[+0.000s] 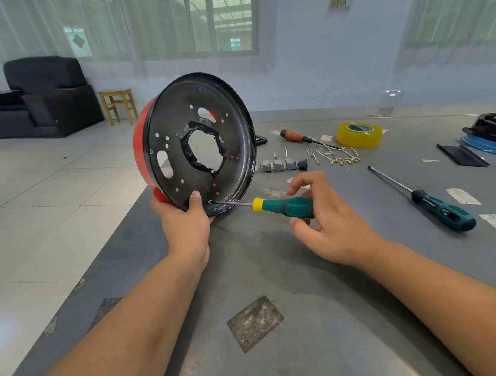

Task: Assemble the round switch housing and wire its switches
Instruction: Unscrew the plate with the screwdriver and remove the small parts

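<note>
The round switch housing (182,119), a black disc with a red shell behind it, stands on edge on the grey table (271,257). My left hand (183,218) grips its lower rim, thumb on the black face. My right hand (321,224) holds a green-and-yellow screwdriver (284,206) by the handle, fingers loosely curled round it. The tip sits on a screw (210,201) near the disc's bottom edge. Several grey switches (282,164) and short wires with brass terminals (335,156) lie behind on the table.
A second, longer green screwdriver (427,201) lies at the right. A wooden-handled tool (301,136) and a yellow tape roll (359,134) sit further back. Black and blue parts (484,134) are at the far right edge. The table's left edge drops to a tiled floor.
</note>
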